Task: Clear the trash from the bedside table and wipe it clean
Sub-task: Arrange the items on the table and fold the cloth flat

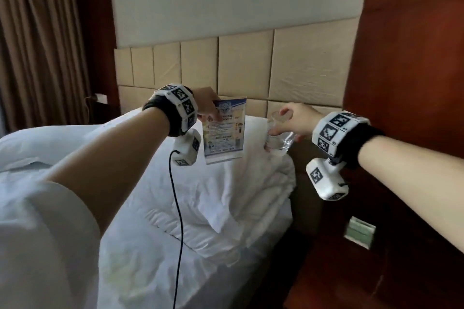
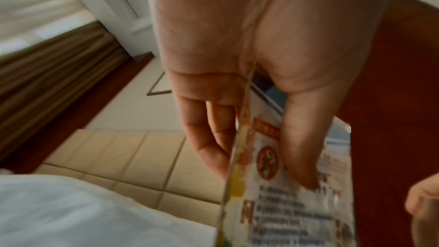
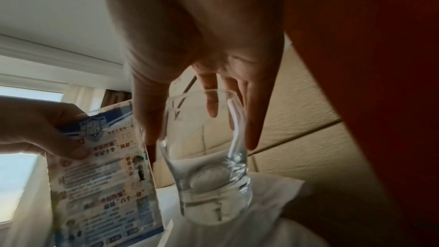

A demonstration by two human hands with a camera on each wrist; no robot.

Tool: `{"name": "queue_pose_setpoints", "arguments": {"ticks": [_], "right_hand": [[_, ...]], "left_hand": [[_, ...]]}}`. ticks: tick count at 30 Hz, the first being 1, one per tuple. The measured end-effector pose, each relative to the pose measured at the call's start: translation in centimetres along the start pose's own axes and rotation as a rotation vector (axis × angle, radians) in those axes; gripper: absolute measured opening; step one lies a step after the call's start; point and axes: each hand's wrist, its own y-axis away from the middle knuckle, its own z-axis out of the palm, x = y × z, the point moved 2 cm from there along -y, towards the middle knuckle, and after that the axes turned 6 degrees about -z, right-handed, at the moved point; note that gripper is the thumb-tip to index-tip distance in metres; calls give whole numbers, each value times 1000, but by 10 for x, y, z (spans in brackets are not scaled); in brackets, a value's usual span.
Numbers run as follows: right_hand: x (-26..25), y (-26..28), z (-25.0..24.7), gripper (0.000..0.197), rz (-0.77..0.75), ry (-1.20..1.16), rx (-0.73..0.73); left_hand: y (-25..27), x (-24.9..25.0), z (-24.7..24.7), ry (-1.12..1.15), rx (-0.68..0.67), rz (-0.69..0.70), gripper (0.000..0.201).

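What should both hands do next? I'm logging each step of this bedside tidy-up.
Probably lower both items onto the white duvet: the left hand pinches the sign card and the right hand grips the glass, both above the bed.

My head view looks down across the bed (image 1: 200,208); both close wrist views share the printed card (image 2: 297,194).
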Motion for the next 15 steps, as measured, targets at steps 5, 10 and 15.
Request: {"name": "queue_pose_setpoints", "arguments": {"ticks": [5, 10, 15], "right_hand": [[66, 29, -56, 69, 143, 138, 70], [129, 62, -83, 65, 322, 217, 82], [186, 98, -82, 69, 486, 236, 80]], "left_hand": [[-27, 89, 40, 19, -80, 237, 26], [-39, 162, 93, 45, -171, 418, 27], [-45, 209, 152, 74, -326, 498, 27]]}}
